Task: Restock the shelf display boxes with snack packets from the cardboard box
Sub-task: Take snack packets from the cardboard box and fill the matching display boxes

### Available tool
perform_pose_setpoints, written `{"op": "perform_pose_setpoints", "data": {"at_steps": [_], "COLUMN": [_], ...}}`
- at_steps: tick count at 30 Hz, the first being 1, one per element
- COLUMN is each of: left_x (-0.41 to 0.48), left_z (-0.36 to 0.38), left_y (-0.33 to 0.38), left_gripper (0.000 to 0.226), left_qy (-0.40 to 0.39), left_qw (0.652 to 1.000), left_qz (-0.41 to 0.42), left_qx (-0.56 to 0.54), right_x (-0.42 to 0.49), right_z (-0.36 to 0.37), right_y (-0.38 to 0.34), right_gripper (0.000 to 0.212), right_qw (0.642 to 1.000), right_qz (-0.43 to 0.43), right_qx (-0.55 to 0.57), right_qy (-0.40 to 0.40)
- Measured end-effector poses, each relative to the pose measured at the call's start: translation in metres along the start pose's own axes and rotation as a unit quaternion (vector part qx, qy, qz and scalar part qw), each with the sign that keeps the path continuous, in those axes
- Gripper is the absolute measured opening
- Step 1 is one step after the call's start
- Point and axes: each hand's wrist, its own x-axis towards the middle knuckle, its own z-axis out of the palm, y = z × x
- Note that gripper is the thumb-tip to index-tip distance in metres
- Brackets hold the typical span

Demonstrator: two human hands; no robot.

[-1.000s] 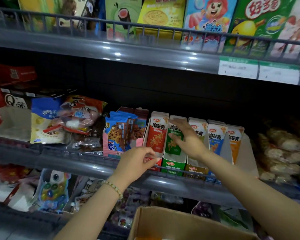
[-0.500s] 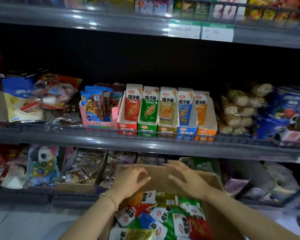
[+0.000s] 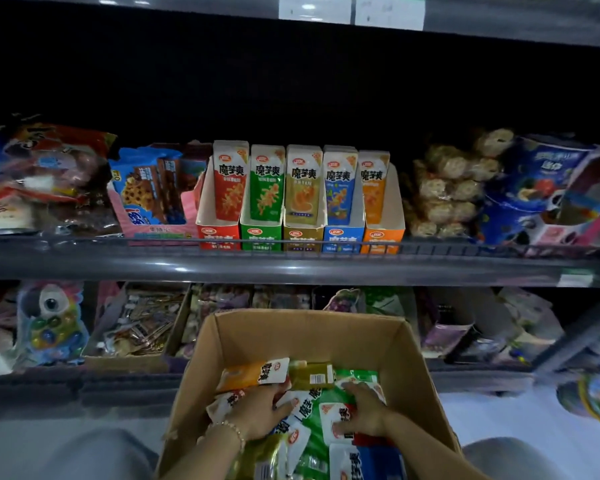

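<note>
Change: half a second ago both hands were near the far rim of the cardboard box (image 3: 309, 322), above the pile. Now both are down among the snack packets (image 3: 317, 445), lower centre of the frame. One second ago they were up at the display boxes.

Left hand (image 3: 257, 412), with a bead bracelet (image 3: 230, 428) on its wrist, has its fingers bent into the pile; can't tell if it grips a packet. Right hand (image 3: 361, 412) lies spread with relaxed fingers on a red packet (image 3: 368, 439).

Counts: 2 hands, 1 cardboard box, and 5 display boxes in a row on the middle shelf (image 3: 291, 268): red (image 3: 219, 233), green (image 3: 260, 235), gold (image 3: 302, 235), blue (image 3: 342, 235), orange (image 3: 381, 235). Each holds upright packets in its own colour. The loose packets in the carton overlap, so no count; an orange packet (image 3: 246, 375) and an olive packet (image 3: 309, 375) lie on top.

Writing: "魔芋爽" on the shelf packets and on some loose ones. The 2 price labels (image 3: 314, 8) at top are unreadable.
</note>
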Motion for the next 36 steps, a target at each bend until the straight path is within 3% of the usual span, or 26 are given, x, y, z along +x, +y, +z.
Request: {"op": "perform_pose_setpoints", "data": {"at_steps": [4, 7, 10, 13, 18, 22, 23, 25, 27, 30, 33, 36], "left_x": [0.005, 0.010, 0.003, -0.001, -0.011, -0.013, -0.015, -0.022, -0.026, -0.036, -0.042, -0.051], "left_z": [0.001, 0.001, -0.003, -0.007, -0.027, -0.044, -0.046, -0.052, -0.058, -0.071, -0.077, -0.076], "left_y": [0.007, 0.007, 0.013, 0.020, 0.036, 0.039, 0.044, 0.054, 0.060, 0.066, 0.072, 0.082], "left_gripper": [0.060, 0.060, 0.038, 0.052, 0.043, 0.055, 0.051, 0.031, 0.013, 0.036, 0.060, 0.036], "left_qy": [-0.020, -0.022, -0.022, 0.015, 0.079, 0.117, 0.122, 0.130, 0.136, 0.184, 0.190, 0.172], "left_qw": [0.991, 0.987, 0.989, 0.985, 0.970, 0.964, 0.964, 0.962, 0.958, 0.936, 0.896, 0.900], "left_qz": [-0.051, -0.055, -0.011, 0.007, 0.053, 0.087, 0.099, 0.126, 0.136, 0.127, 0.096, 0.121], "left_qx": [-0.118, -0.148, -0.148, -0.169, -0.225, -0.224, -0.216, -0.206, -0.211, -0.273, -0.389, -0.381], "right_x": [-0.008, -0.008, -0.013, -0.018, -0.022, -0.029, -0.029, -0.028, -0.031, -0.048, -0.060, -0.066], "right_z": [-0.001, 0.000, -0.001, -0.002, -0.009, -0.016, -0.016, -0.015, -0.014, -0.027, -0.042, -0.055], "right_y": [-0.007, -0.007, -0.013, -0.025, -0.035, -0.049, -0.052, -0.054, -0.057, -0.075, -0.089, -0.106], "right_gripper": [0.120, 0.089, 0.066, 0.055, 0.044, 0.043, 0.038, 0.056, 0.070, 0.032, 0.018, 0.024], "right_qw": [0.995, 0.994, 0.992, 0.982, 0.951, 0.943, 0.941, 0.935, 0.925, 0.902, 0.863, 0.834], "right_qz": [0.002, -0.009, -0.033, -0.064, -0.118, -0.153, -0.168, -0.190, -0.217, -0.241, -0.270, -0.282], "right_qx": [0.085, 0.098, 0.117, 0.175, 0.285, 0.295, 0.289, 0.287, 0.301, 0.345, 0.410, 0.457], "right_qy": [-0.049, -0.053, -0.045, -0.035, -0.002, 0.035, 0.049, 0.082, 0.083, 0.096, 0.116, 0.126]}}
